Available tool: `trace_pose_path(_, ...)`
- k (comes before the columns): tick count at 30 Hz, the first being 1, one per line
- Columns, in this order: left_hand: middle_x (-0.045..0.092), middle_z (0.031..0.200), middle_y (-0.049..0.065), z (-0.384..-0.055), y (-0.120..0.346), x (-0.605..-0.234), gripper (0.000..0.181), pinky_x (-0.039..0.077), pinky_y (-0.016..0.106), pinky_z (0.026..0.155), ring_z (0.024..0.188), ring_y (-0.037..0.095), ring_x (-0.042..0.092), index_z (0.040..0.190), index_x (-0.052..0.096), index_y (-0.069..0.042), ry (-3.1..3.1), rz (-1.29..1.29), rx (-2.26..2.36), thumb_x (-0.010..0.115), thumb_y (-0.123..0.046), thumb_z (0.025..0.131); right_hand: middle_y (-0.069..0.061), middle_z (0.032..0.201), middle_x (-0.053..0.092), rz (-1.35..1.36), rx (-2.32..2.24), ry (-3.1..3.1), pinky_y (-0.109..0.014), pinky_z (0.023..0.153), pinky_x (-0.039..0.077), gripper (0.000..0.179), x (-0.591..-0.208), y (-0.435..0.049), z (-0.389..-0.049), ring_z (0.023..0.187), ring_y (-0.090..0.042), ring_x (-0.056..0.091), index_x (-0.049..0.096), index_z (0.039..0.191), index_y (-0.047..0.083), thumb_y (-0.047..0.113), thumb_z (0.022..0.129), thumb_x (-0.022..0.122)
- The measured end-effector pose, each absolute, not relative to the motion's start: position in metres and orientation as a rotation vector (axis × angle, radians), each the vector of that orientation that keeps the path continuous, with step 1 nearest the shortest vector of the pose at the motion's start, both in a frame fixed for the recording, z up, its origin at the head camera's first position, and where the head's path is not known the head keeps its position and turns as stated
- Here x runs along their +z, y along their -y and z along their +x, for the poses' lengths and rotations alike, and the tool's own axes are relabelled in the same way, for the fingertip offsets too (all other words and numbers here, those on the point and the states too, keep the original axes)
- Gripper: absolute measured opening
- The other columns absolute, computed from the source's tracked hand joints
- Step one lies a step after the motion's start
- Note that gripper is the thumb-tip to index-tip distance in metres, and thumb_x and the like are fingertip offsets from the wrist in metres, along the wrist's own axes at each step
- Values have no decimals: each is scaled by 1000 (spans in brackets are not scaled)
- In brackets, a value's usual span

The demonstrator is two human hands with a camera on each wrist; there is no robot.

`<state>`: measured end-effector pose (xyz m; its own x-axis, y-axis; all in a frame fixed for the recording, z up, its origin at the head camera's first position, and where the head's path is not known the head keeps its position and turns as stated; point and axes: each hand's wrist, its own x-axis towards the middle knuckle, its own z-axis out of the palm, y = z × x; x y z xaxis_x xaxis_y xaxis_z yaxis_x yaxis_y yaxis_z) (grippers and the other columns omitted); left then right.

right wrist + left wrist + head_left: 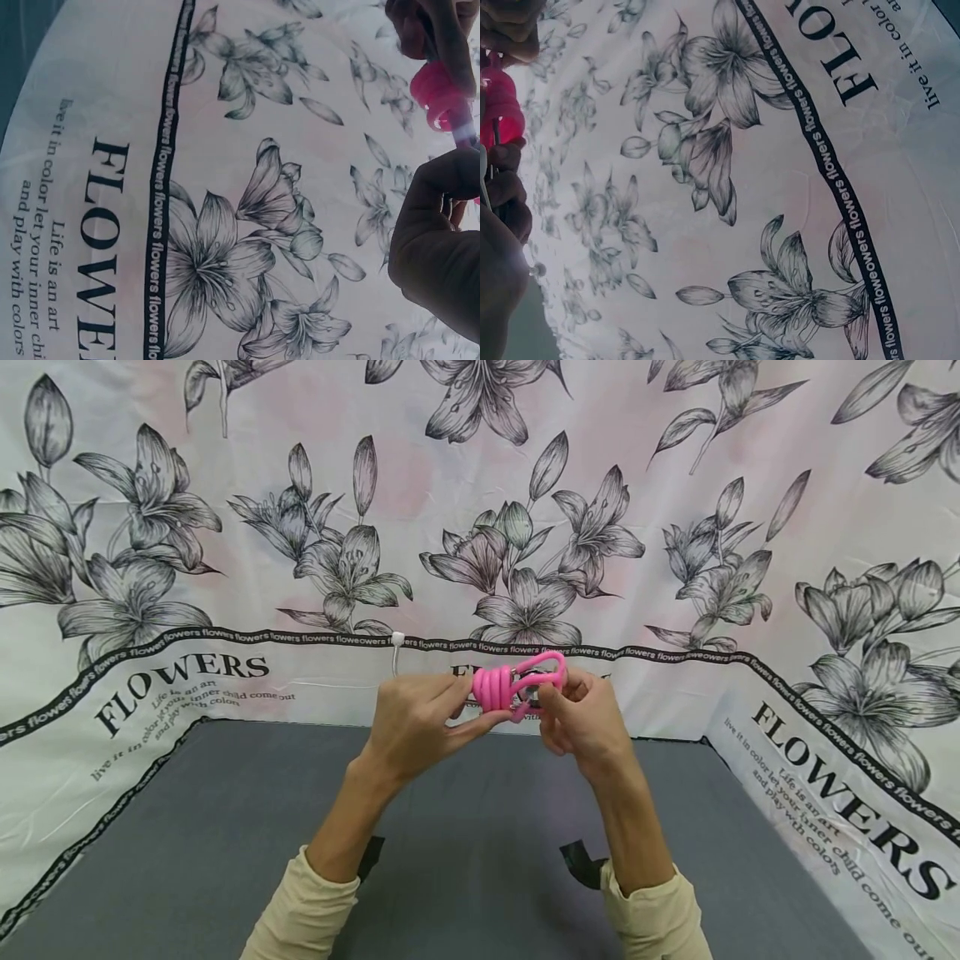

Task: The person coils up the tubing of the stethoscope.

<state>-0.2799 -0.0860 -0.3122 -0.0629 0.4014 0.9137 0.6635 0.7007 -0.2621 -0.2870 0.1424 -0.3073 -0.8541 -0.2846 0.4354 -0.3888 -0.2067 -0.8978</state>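
In the head view, a bright pink cord (492,689) is wound into a tight coil, with a loop standing out on its right side. My left hand (412,718) pinches the coil's left end between thumb and fingers. At the right, my right hand (588,718) pinches the loop between thumb and curled fingers. Both hands hold the cord up above the table. Part of the pink coil (502,112) shows at the left edge of the left wrist view, beside a thin grey strip whose kind I cannot tell. The right wrist view shows the coil (435,90) between the hands.
A dark grey tabletop (465,843) lies below the hands. Behind it hangs a white cloth (420,568) printed with flowers and lettering. A white knob on a thin stem (397,639) shows above my left hand. Black patches (581,864) are near both sleeves.
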Motion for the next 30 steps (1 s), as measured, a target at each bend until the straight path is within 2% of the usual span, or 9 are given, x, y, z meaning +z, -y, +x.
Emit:
trace_pose_path(3, 44, 52, 0, -279, 86, -312, 50, 27, 26, 43, 45, 10, 31, 76, 67, -6, 1683, -838, -207, 91, -49, 77, 7, 59, 57, 748, 2080, 1917, -21, 39, 30, 33, -308, -136, -287, 38, -7, 38, 64, 79, 12, 38, 89, 81)
trace_pose_path(7, 46, 52, 0, -278, 87, -311, 53, 27, 25, 42, 43, 11, 32, 76, 68, -4, 1681, -745, -97, 94, -51, 72, 6, 61, 60, 687, 1851, 1908, -20, 39, 35, 18, -311, -124, -292, 39, -7, 42, 71, 90, 5, 22, 95, 75)
trace_pose_path(11, 43, 51, 0, -278, 89, -311, 53, 24, 24, 43, 43, 11, 30, 72, 63, -6, 1711, -699, -89, 94, -50, 73, -6, 67, 64, 734, 1642, 1934, -21, 41, 40, 16, -312, -121, -294, 40, -9, 51, 70, 106, -6, 6, 95, 72)
trace_pose_path(16, 43, 51, -1, -279, 89, -310, 52, 21, 24, 46, 44, 10, 29, 71, 63, -7, 1748, -696, -108, 93, -50, 75, -18, 74, 62, 823, 1500, 2053, -23, 41, 31, 19, -310, -130, -291, 45, -11, 57, 66, 115, -6, -1, 97, 69)
trace_pose_path(23, 46, 52, 0, -280, 86, -311, 53, 24, 24, 44, 44, 11, 31, 75, 68, -6, 1722, -743, -87, 92, -53, 74, -12, 69, 60, 630, 1570, 2064, -23, 41, 43, 10, -311, -129, -287, 40, -13, 52, 61, 96, -4, 0, 95, 71)
trace_pose_path(26, 49, 52, 0, -280, 87, -312, 53, 28, 25, 43, 44, 12, 35, 77, 70, -5, 1718, -757, -86, 93, -53, 72, -15, 68, 61, 599, 1525, 2052, -22, 39, 42, 12, -312, -125, -288, 40, -11, 53, 59, 91, -3, -1, 93, 70)
trace_pose_path(30, 54, 55, 1, -280, 89, -311, 53, 32, 25, 43, 44, 12, 42, 80, 72, -4, 1708, -769, -73, 93, -52, 72, -18, 64, 63, 572, 1292, 2024, -16, 45, 43, 18, -313, -121, -289, 45, -3, 54, 60, 83, -2, 4, 91, 74)
